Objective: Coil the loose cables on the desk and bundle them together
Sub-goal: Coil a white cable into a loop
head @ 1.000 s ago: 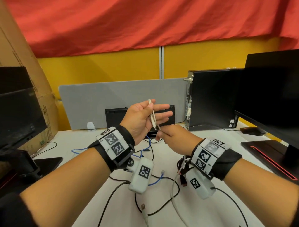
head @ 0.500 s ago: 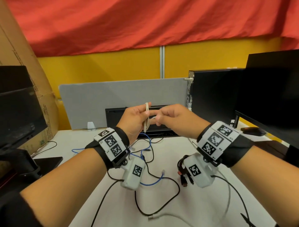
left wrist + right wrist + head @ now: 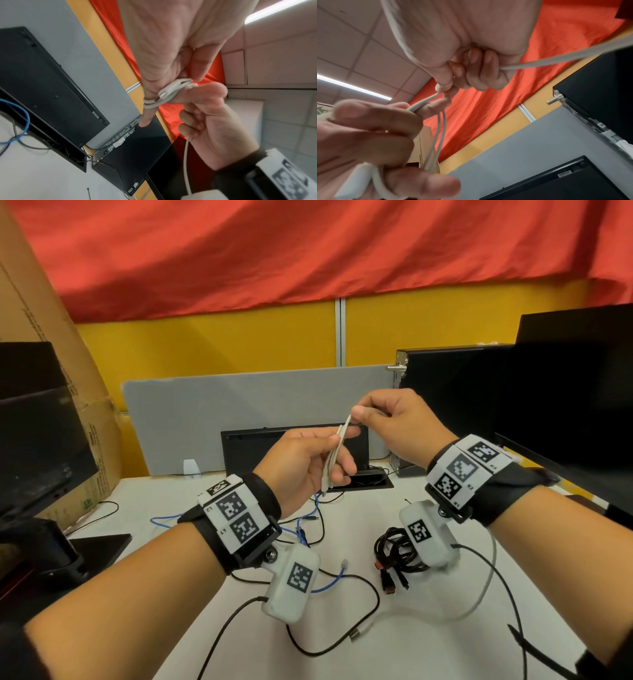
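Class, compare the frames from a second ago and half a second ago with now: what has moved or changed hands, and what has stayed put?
The right hand rose from below the left hand to above it, drawing the white cable over into another loop; the trailing end slid across the desk. The left hand kept its hold on the loops. The black bundle and blue cable lay unmoved.

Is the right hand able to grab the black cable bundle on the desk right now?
Probably not yet: the right hand is pinching the white cable, so its fingers are busy. The black bundle lies uncovered just below its wrist.
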